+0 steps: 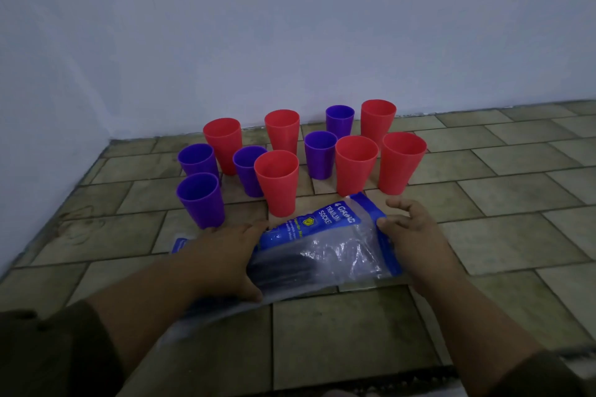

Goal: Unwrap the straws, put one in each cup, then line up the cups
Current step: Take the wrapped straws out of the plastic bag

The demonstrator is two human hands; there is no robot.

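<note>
On the near tiles, one observer asks, "what is the person handling?"

"A plastic bag (pixel 322 248), clear with a blue printed header. It lies slantwise on the floor (pixel 483 235), just in front of the cups. Dark long shapes show through it, too blurred to name."

"And the hands?"

"Her companion would say both are on it. The left hand (pixel 222 255) lies across the bag's left part, thumb spread wide from the fingers, pressing down. The right hand (pixel 409 229) has its fingers curled at the bag's right blue edge, thumb on the strip, holding it."

"How many cups?"

"Eleven, all upright with nothing showing in them. Six red cups (pixel 276 190) and five purple cups (pixel 200 203), standing in a loose cluster, not in a line. Three purple ones are at the left, two more among the red toward the back. The nearest red cup stands just beside the bag's header."

"Where are the edges?"

"The wall (pixel 290 26) meets the floor just behind the rearmost cups. A second wall runs down the left side and joins it at a corner behind the left purple cups."

"Room to move?"

"A wide stretch of bare tiles lies right of the cups and the bag. On the left, only a narrower strip separates the purple cups from the side wall. Bare tiles also show near the person, between the forearms. Dark sleeves (pixel 48 348) sit at the lower corners."
</note>
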